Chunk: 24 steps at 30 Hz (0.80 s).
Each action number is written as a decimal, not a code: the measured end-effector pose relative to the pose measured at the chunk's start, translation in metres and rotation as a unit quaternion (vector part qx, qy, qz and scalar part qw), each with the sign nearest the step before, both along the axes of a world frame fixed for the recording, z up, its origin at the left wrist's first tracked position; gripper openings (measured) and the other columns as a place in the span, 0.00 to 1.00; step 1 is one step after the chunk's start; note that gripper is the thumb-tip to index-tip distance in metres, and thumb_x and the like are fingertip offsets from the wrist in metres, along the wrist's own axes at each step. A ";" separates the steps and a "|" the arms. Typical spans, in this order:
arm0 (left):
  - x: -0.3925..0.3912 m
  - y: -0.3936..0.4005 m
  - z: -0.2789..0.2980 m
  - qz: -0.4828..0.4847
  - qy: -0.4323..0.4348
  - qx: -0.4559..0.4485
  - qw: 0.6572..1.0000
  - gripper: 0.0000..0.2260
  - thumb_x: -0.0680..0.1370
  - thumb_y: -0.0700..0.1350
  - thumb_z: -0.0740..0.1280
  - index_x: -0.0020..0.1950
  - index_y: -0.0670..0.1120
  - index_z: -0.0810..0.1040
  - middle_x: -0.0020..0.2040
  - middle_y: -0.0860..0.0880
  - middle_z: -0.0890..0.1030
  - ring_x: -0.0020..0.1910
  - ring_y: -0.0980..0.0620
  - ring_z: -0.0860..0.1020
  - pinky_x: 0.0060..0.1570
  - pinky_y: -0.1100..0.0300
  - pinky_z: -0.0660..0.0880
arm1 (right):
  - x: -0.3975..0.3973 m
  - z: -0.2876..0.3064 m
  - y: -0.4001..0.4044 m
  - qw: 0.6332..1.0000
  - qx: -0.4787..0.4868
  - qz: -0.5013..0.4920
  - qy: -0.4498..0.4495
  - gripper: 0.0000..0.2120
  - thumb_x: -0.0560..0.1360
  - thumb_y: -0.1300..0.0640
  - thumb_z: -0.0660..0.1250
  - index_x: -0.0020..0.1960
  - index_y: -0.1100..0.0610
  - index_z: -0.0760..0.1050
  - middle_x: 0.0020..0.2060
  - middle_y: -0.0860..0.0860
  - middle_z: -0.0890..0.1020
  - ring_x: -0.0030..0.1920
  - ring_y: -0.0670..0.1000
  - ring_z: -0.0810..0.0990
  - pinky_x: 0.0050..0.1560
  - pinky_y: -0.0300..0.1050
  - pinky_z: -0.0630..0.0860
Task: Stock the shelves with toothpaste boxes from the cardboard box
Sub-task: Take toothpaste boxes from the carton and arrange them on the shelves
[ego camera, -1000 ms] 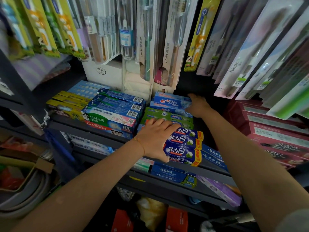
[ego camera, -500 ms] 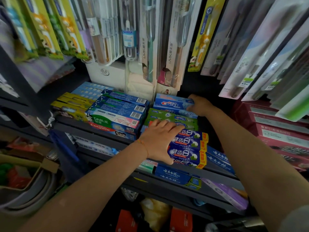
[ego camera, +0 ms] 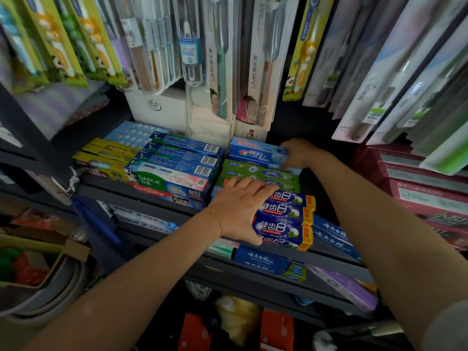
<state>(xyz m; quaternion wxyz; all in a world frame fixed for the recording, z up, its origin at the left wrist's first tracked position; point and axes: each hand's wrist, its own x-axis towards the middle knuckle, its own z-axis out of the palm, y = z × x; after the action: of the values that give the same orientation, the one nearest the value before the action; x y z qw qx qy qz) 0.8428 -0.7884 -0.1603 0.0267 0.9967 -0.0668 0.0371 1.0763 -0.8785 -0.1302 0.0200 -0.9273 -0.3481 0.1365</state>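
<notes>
Right hand (ego camera: 297,153) grips right end of Crest box (ego camera: 255,154) atop stack; long axis runs leftward from fingers. Left hand (ego camera: 239,211), fingers spread flat, presses nearer blue boxes (ego camera: 283,219) below.

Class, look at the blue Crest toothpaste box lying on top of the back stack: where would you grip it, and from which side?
Grip the Crest box at its right end, from the right: it lies flat and lengthwise, that end is exposed, and the right hand already holds there.
</notes>
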 end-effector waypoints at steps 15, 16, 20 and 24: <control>0.000 -0.002 0.003 -0.003 0.005 0.002 1.000 0.52 0.64 0.69 0.72 0.80 0.52 0.50 0.73 0.51 0.64 0.69 0.49 0.61 0.70 0.52 0.54 | -0.005 0.008 -0.001 0.992 0.011 -0.027 0.122 0.12 0.72 0.57 0.72 0.54 0.52 0.73 0.48 0.52 0.79 0.41 0.49 0.79 0.38 0.41 0.76; 0.001 -0.002 0.003 -0.003 0.006 0.001 1.000 0.52 0.64 0.69 0.72 0.80 0.52 0.50 0.73 0.51 0.64 0.69 0.49 0.61 0.70 0.52 0.53 | -0.006 0.007 -0.002 0.993 0.016 -0.027 0.116 0.12 0.73 0.55 0.71 0.54 0.52 0.73 0.49 0.53 0.79 0.42 0.49 0.79 0.38 0.41 0.75; 0.001 -0.001 0.003 -0.001 0.012 -0.004 1.000 0.52 0.64 0.68 0.72 0.80 0.53 0.50 0.72 0.51 0.64 0.69 0.49 0.61 0.70 0.52 0.54 | -0.010 0.004 -0.005 0.997 0.023 -0.029 0.073 0.17 0.74 0.50 0.70 0.60 0.54 0.72 0.54 0.53 0.78 0.50 0.52 0.78 0.45 0.43 0.74; 0.002 -0.001 0.005 -0.001 0.022 -0.005 1.000 0.52 0.64 0.69 0.72 0.80 0.52 0.50 0.72 0.51 0.64 0.68 0.49 0.61 0.69 0.51 0.56 | -0.015 0.003 -0.013 0.998 0.034 -0.050 0.031 0.30 0.71 0.42 0.69 0.70 0.50 0.67 0.64 0.56 0.74 0.62 0.58 0.74 0.62 0.54 0.74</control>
<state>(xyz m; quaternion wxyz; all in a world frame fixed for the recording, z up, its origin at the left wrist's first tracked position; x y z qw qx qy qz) 0.8450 -0.7890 -0.1558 0.0336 0.9971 -0.0666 0.0150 1.0617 -0.8915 -0.1270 0.0695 -0.9376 -0.3047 0.1524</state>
